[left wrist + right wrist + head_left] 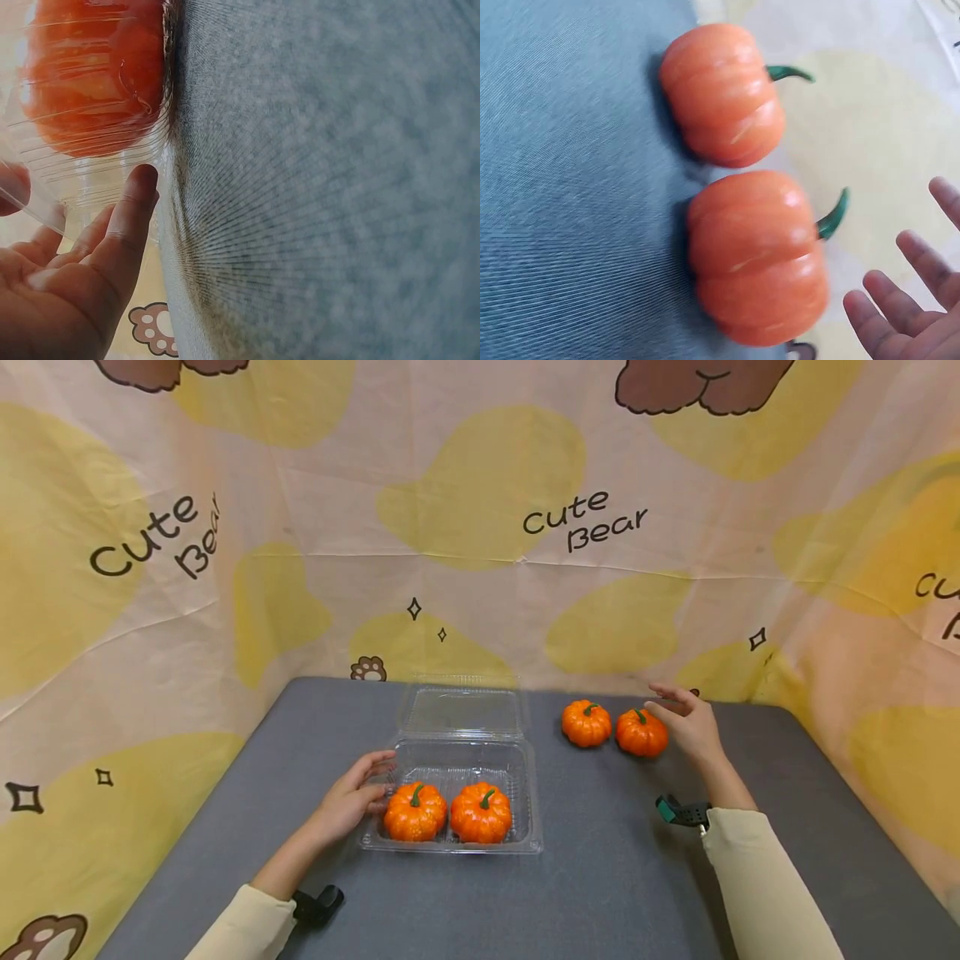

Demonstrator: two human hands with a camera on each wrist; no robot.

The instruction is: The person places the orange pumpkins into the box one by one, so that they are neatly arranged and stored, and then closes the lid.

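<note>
A clear plastic clamshell box [525,793] lies with its lid folded back on the grey table. Inside it, side by side, sit two small orange pumpkins: the left pumpkin [415,814] and the right pumpkin [481,814], both with green stems. My left hand [352,797] is at the box's left wall, fingers extended along the ribbed plastic [97,169]. At the back right stand two more pumpkins, a farther-left one [586,724] and a nearer one [757,259]. Just beside and above the latter, my right hand [690,727] holds nothing, its fingers spread apart.
The raised clear lid [463,710] leans toward the back edge of the grey table [615,885]. A printed cloth curtain [465,527] hangs behind and along both sides. Each wrist carries a dark strap, like the right strap [686,812].
</note>
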